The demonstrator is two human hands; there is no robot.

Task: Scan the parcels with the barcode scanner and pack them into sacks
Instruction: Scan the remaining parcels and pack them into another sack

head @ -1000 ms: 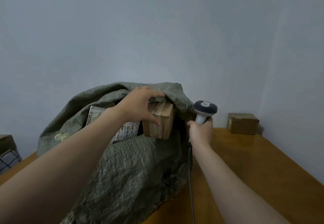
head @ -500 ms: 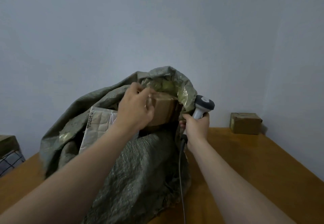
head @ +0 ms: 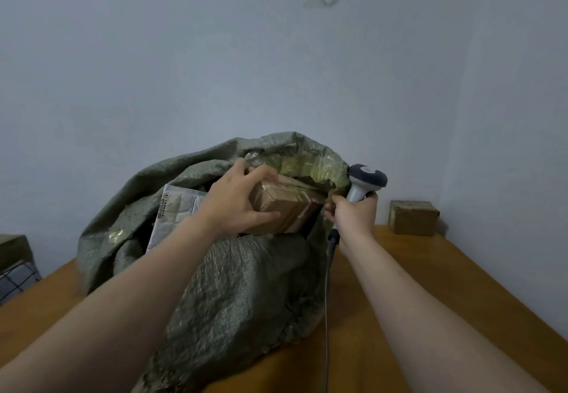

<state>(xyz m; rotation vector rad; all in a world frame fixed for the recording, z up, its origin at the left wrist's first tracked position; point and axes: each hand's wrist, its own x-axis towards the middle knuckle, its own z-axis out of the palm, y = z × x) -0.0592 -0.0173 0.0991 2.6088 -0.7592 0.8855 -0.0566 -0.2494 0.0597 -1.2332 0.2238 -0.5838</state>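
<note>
Moved since earlier: brown parcel (head: 287, 205) has gone from upright at the sack's lip to lying flatter and deeper inside the opening; the mouth of the sack (head: 246, 294) has risen around it.
Left hand (head: 236, 205): closed on the parcel's near end, fingers over the top and thumb underneath, pushing it in.
Right hand (head: 356, 212): wrapped round the handle of the barcode scanner (head: 365, 182), fingertips also pinching the sack's right edge to hold it open.
Sack contents: a white padded mailer (head: 173, 211) stands inside, left of the brown parcel.
Still on the counter (head: 430, 285): one small box (head: 413, 217) by the wall, well apart from the sack.
Meaning for the task: this parcel is nearly packed; the small box looks like the next to scan.
</note>
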